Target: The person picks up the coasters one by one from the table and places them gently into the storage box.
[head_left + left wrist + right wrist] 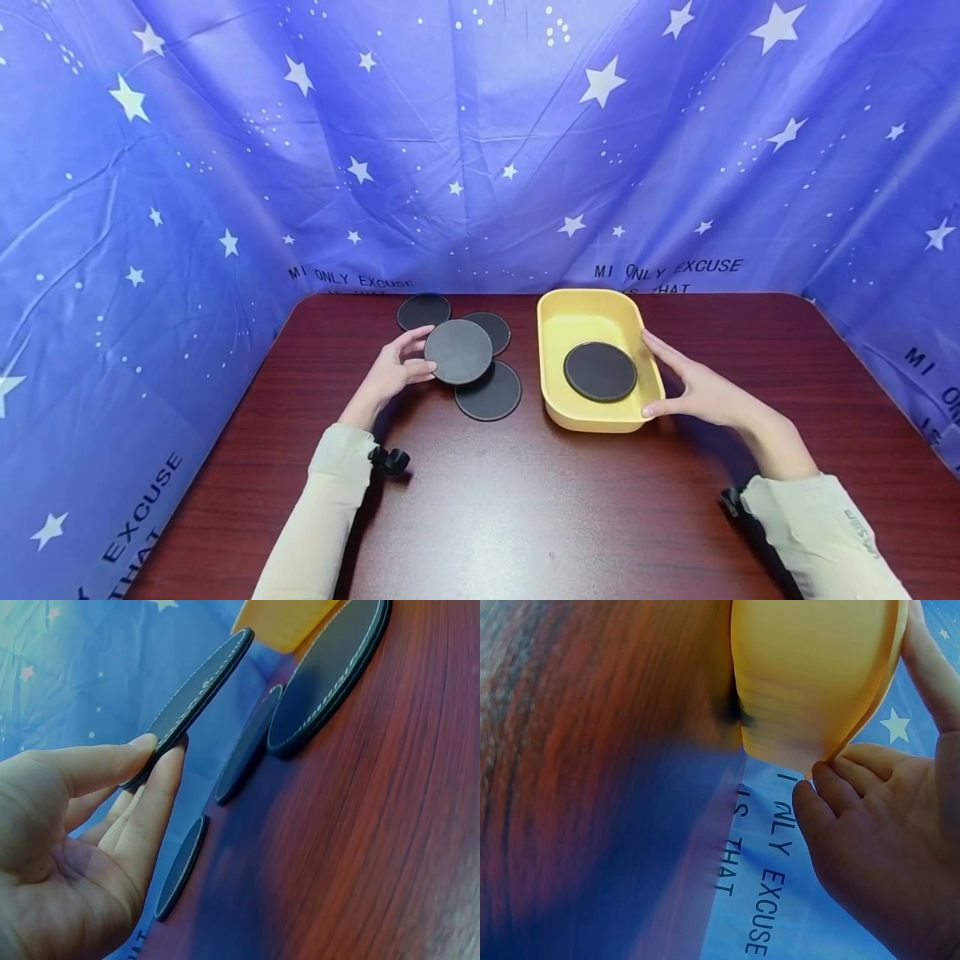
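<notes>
My left hand (396,367) pinches a round black coaster (458,352) at its left edge, thumb on one face and fingers on the other. In the left wrist view the held coaster (199,705) is tilted, clear of the table, with pale stitching round its rim. Below it on the table lie a near coaster (489,402), a partly covered coaster (495,332) and a far-left coaster (423,312). Another coaster (600,372) rests inside a yellow bin (558,408). My right hand (701,390) spreads along the bin's right side, thumb and fingertips touching its rim.
The dark red wooden table (480,517) ends at the back against a blue star-printed curtain (480,150), which also hangs on both sides. Black wrist devices show at the left cuff (348,454) and right cuff (787,500).
</notes>
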Tool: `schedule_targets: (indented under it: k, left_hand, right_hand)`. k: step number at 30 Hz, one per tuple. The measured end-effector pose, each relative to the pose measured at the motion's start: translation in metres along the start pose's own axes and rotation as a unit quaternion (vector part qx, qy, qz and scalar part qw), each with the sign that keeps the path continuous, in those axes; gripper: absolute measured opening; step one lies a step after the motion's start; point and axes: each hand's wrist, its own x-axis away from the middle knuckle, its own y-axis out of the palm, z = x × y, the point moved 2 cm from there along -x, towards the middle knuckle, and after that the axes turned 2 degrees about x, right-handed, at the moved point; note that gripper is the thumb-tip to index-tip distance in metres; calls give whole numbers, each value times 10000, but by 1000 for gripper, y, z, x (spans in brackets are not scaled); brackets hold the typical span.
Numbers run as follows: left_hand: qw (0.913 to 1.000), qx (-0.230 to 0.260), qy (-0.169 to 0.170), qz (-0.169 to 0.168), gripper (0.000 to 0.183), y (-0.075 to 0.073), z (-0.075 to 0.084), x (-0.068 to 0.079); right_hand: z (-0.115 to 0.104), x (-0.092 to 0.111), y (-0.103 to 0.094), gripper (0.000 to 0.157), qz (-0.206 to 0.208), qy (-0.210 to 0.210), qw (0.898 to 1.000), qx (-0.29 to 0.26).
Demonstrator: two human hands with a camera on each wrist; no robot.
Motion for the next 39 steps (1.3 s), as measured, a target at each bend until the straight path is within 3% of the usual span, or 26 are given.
schedule_targets:
  k: [39]
  left_hand:
    - [9981, 147, 167, -569, 70, 65, 18, -25]
  right_hand:
    - [2, 0, 2, 110, 3, -121, 9999, -116]
